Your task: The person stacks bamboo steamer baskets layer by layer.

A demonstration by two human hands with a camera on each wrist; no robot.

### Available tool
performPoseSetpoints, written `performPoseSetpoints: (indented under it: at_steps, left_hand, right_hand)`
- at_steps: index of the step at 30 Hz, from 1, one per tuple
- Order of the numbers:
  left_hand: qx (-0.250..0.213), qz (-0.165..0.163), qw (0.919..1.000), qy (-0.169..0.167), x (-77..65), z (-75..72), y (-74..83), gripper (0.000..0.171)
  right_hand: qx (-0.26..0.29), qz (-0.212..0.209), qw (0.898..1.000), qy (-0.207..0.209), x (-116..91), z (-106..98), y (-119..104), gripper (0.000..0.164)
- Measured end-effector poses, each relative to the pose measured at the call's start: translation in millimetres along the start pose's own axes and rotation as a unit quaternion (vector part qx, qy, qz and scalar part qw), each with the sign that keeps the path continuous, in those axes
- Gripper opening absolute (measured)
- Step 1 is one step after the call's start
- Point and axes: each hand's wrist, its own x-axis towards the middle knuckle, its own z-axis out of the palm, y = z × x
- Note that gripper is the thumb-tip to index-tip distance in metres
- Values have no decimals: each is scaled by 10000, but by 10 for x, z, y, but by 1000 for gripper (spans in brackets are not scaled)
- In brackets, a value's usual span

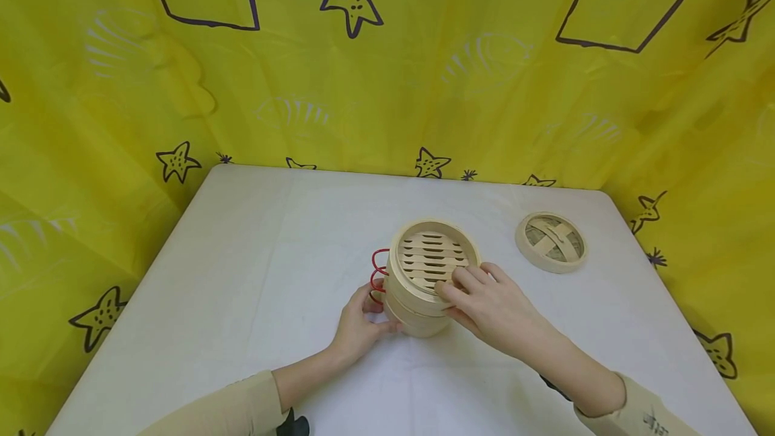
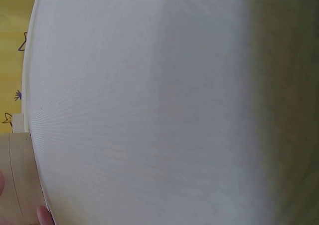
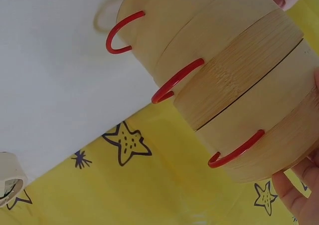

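Observation:
A stack of round bamboo steamer baskets (image 1: 424, 315) with red loop handles stands tilted a little on the table in the head view. Its top basket (image 1: 432, 258) shows a slatted floor inside the rim. My right hand (image 1: 493, 305) grips the near right of that rim, fingers curled over the edge. Low on the left side, my left hand (image 1: 354, 328) holds the stack between thumb and fingers, beside the red handles (image 1: 377, 280). In the right wrist view, seams between the tiers (image 3: 224, 70) show, with right-hand fingers (image 3: 291, 195) at the rim.
A woven bamboo lid (image 1: 552, 242) lies on the white-covered table (image 1: 254, 254), to the right and behind the stack. Yellow curtain (image 1: 387, 86) with star drawings hangs along the back and sides. A dark object (image 1: 293, 424) peeks out by the left sleeve.

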Motion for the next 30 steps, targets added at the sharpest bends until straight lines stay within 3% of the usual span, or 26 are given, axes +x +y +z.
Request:
performPoseSetpoints:
  at_steps: [5, 19, 30]
  left_hand:
    - [44, 19, 10000, -4, -28, -27, 120, 66]
    - [27, 26, 10000, -24, -26, -30, 111, 66]
    - [22, 38, 10000, -17, -19, -23, 103, 66]
  right_hand:
    - [46, 38, 10000, -26, 1, -8, 2, 32]
    - [211, -40, 9989, 420, 9, -123, 105, 36]
    - [197, 693, 9956, 599, 8, -318, 306, 54]
